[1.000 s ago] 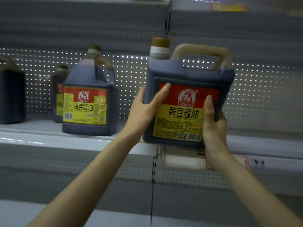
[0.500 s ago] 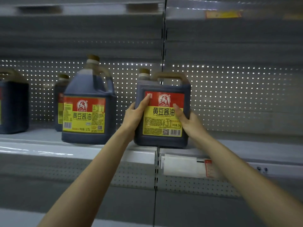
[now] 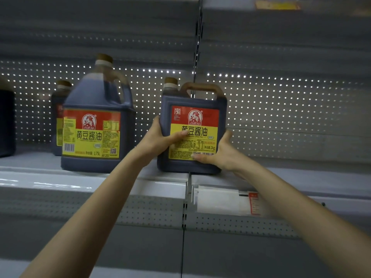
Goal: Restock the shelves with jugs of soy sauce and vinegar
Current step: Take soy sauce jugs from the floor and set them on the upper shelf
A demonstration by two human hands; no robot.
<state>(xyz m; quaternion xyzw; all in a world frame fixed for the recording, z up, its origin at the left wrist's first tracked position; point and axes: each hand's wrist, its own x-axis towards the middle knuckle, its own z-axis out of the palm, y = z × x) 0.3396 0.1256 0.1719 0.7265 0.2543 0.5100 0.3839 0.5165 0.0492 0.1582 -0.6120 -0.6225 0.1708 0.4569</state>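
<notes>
A square dark soy sauce jug point(image 3: 200, 109) with a red and yellow label stands upright on the grey shelf point(image 3: 281, 177), at the seam between two shelf sections. My left hand point(image 3: 158, 137) grips its left side, thumb across the label. My right hand point(image 3: 218, 153) holds its lower right corner, thumb on the label's bottom edge. To its left stands a rounder soy sauce jug point(image 3: 96, 133) with the same label.
Another jug point(image 3: 58, 117) stands behind the round one, and a dark jug point(image 3: 7, 121) sits at the far left edge. A white price tag holder point(image 3: 224, 201) hangs on the shelf's front lip. The perforated back panel point(image 3: 291, 117) runs behind the bare right part of the shelf.
The square jug has come down from the air onto the shelf and been pushed back. My hands have slid lower on its sides.
</notes>
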